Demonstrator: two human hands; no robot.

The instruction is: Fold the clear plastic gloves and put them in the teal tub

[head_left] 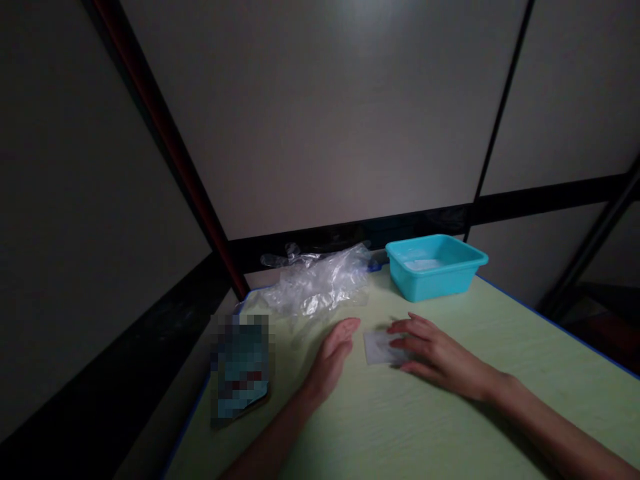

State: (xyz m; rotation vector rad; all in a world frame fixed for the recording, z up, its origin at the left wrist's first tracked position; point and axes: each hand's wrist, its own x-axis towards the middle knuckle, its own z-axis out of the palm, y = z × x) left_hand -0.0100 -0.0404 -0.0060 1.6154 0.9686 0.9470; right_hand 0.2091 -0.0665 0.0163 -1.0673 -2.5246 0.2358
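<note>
On the pale green table [360, 413] lies a small, flat, whitish rectangle [379, 348], like a thin packet or folded sheet; its exact kind is unclear. My right hand [425, 350] is over its right end, fingers spread, covering part of it. Whether the fingertips press on it I cannot tell. To the left of the rectangle, my left hand [334, 353] rests edge-down near the tabletop, palm facing right, fingers stretched out and holding nothing. Behind the left hand spreads a crumpled heap of clear plastic bags [320, 280].
A turquoise plastic basin [435, 283] with something whitish inside stands at the back right. Near the left edge lies a blurred-out, phone-like object [243, 367]. Pale cupboard panels [350, 133] with dark trim rise right behind the table.
</note>
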